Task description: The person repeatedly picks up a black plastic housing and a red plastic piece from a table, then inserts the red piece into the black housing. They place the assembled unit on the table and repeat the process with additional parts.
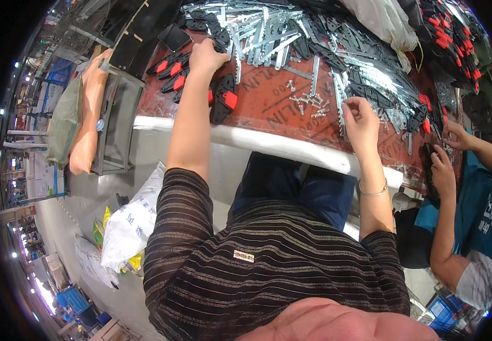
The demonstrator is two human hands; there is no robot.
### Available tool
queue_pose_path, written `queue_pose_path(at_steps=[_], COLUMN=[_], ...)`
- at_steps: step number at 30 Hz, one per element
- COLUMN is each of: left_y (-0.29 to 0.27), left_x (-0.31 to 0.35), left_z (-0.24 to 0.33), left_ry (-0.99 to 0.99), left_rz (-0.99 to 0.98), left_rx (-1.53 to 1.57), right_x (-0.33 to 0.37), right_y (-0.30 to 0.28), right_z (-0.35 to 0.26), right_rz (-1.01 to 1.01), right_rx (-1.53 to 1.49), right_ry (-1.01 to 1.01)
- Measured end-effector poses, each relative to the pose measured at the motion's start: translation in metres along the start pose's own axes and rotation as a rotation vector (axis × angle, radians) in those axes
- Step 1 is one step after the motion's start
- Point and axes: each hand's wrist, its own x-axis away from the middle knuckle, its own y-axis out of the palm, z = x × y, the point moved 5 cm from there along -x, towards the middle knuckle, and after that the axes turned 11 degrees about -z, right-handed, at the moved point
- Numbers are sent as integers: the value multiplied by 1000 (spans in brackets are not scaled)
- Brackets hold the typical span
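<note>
Two grips unclear: left hand [205, 57] at black parts [221, 37], right hand [362, 121] beside metal strips [340, 92]; bare table edge [286, 146] between.

On the table [257, 111], plastic parts [222, 99] lie left of the fingers of the left hand [206, 55], beyond them and on their near side. Metal strips [269, 44] heap to their right. Small pieces, seemingly springs [314, 105], lie left of the fingers of the right hand [363, 122]; a sack [383, 25] lies well beyond these, a co-worker's hands [443, 170] to their right.
</note>
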Motion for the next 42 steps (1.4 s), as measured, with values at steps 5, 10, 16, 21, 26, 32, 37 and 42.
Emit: queue_pose_path(at_steps=[5, 10, 16, 21, 26, 32, 37, 42], left_y=[-7, -21, 18, 46, 44, 41, 44, 50], left_x=[17, 74, 154, 192, 203, 205, 210, 212], left_z=[-20, 52, 133, 162, 171, 174, 178, 178], left_ry=[-28, 188, 169, 119, 233, 249, 236, 260], left_rz=[-28, -443, -626, -655, -642, -650, -596, -637], left_rx=[667, 1887, 1896, 2031, 1994, 1984, 1961, 1974], right_x=[14, 15, 24, 31, 35, 38, 40, 41], right_y=[4, 6, 15, 16, 16, 16, 16, 19], right_z=[8, -21, -58, -55, -54, -50, -55, -47], right_rz=[-24, -29, -32, 5, 40, 65, 91, 81], right_rx=[-465, -720, -756, -745, -800, -766, -580, -664], right_ry=[33, -104, -166, -128, -114, -99, -127, -101])
